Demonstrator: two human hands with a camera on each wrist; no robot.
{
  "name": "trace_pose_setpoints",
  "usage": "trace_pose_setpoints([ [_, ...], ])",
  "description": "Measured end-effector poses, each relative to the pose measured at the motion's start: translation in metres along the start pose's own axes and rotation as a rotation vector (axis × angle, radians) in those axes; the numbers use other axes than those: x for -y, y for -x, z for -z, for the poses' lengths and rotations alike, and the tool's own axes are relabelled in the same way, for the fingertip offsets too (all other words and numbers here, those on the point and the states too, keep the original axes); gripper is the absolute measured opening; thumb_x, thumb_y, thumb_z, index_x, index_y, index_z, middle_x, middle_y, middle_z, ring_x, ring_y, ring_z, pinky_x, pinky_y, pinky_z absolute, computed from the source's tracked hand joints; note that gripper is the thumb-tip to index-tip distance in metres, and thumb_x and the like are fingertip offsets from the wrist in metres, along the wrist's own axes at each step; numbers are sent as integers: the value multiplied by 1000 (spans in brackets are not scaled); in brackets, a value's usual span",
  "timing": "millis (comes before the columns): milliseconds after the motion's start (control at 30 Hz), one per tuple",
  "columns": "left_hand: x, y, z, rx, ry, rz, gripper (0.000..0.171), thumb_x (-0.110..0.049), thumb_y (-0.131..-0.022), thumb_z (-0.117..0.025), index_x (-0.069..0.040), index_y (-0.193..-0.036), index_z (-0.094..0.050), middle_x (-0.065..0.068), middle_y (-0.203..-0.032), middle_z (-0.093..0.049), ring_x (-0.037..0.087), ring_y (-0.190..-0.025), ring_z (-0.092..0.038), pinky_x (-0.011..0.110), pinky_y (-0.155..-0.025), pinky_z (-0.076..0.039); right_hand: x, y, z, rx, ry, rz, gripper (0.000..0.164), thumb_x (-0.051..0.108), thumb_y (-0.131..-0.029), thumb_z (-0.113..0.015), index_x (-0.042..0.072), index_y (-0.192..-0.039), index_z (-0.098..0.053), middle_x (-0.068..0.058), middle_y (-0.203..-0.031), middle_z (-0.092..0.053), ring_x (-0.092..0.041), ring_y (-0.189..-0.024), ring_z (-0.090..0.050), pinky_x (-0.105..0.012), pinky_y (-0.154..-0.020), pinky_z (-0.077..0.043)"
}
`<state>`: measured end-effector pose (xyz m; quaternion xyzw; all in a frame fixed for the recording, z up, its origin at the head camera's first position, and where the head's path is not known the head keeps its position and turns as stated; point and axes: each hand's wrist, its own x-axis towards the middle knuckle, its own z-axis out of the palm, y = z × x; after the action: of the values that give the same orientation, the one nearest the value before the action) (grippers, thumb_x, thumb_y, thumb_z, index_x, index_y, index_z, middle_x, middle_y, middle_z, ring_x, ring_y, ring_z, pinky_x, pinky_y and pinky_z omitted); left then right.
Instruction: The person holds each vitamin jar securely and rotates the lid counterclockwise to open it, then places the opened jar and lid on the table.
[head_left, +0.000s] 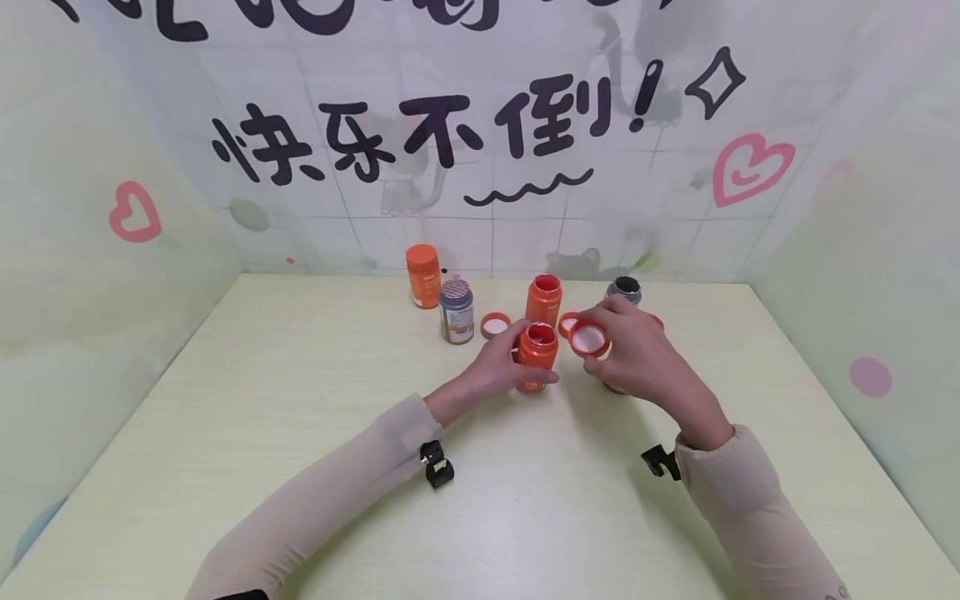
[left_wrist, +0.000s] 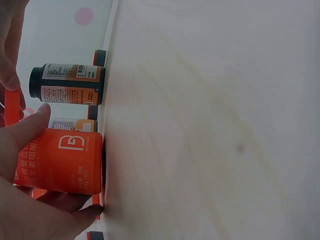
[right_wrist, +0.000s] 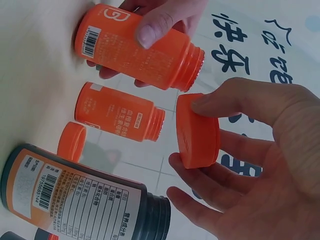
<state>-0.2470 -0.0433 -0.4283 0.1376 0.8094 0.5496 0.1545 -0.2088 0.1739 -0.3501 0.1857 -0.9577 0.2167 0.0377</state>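
In the head view my left hand point(head_left: 495, 367) grips an uncapped orange bottle point(head_left: 537, 367), its fingers and thumb around the side; the bottle stands upright on the table. My right hand point(head_left: 641, 354) pinches an orange screw cap point(head_left: 588, 339) by its edge, just right of that bottle's mouth. The cap's white lining faces the head camera. From the right wrist view, the cap point(right_wrist: 197, 132) is apart from the bottle's neck point(right_wrist: 189, 67). A dark bottle point(right_wrist: 90, 195) without a cap stands beside the right hand, mostly hidden by it in the head view.
Behind stand another uncapped orange bottle point(head_left: 543, 300) and a dark open bottle point(head_left: 625, 287). Loose caps point(head_left: 495, 325) lie on the table point(head_left: 480, 517). Further left are a grey bottle with a sealed mouth point(head_left: 456, 317) and a capped orange bottle point(head_left: 423, 279), near the back wall.
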Motion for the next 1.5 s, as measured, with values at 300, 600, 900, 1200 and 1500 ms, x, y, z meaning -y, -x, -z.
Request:
trace_pose_setpoints([
  [300, -1, 2, 1, 7, -34, 12, 77, -18, -84, -87, -23, -148, -44, 2, -147, -57, 27, -138, -53, 51, -115, -47, -1, -1, -15, -17, 127, 81, 47, 10, -76, -86, 3, -120, -70, -15, -119, -66, -33, -107, -62, -50, -84, -61],
  [600, -15, 32, 33, -57, -35, 31, 74, -56, -93, -70, -22, -152, -41, 9, -160, -43, 35, -148, -45, 58, -113, -47, 6, -3, -35, 57, 210, 58, 51, 9, -76, -89, 3, -122, -69, -15, -117, -68, -33, -105, -63, -46, -86, -62],
  [900, -18, 57, 90, -266, 93, -175, 37, -29, -105, -60, -1, -128, -59, 17, -119, -66, 31, -104, -69, 42, -90, -62, 4, -7, -56, 170, 354, 80, 27, 10, -85, -83, 3, -110, -74, -12, -96, -68, -26, -85, -60, -36, -76, -59],
  [1200, 15, 49, 142, -498, 224, 19, 22, -31, -104, -61, -10, -112, -61, 5, -98, -63, 13, -78, -62, 24, -71, -60, 4, -8, -66, 254, 323, 6, 31, 10, -88, -80, 1, -117, -70, -13, -98, -68, -27, -87, -60, -39, -83, -59],
  [1500, 36, 19, 158, -593, 187, 195, 38, -28, -100, -66, -13, -131, -50, 13, -126, -62, 30, -107, -63, 39, -91, -59, 4, -8, -65, 230, 302, -32, 40, 9, -87, -81, -1, -124, -67, -17, -113, -66, -31, -99, -61, -44, -91, -59],
])
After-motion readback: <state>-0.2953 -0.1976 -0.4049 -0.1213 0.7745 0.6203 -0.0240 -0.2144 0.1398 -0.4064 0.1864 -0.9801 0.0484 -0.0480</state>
